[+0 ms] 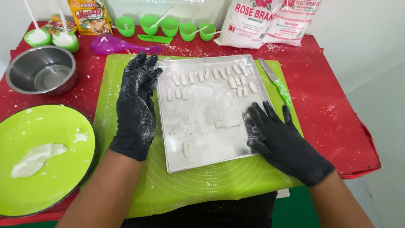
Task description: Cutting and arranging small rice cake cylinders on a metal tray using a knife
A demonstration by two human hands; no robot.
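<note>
A floured metal tray [211, 162] lies on a lime green baking mat [190, 190]. Several small white dough pieces [219, 78] line its far side. A longer dough roll [228, 123] lies near the tray's right side and a single piece [186, 148] near the front. My left hand [136, 105], in a black glove dusted with flour, rests flat along the tray's left edge, holding nothing. My right hand [278, 139], also gloved, lies with fingers spread on the tray's right edge, its fingertips just right of the dough roll.
A large green plate [55, 169] with a dough lump [36, 158] sits at the left, a steel bowl [42, 69] behind it. A green-handled knife [276, 82] lies right of the tray. Green cups [168, 25], a purple spoon [118, 44] and flour bags [261, 21] line the back.
</note>
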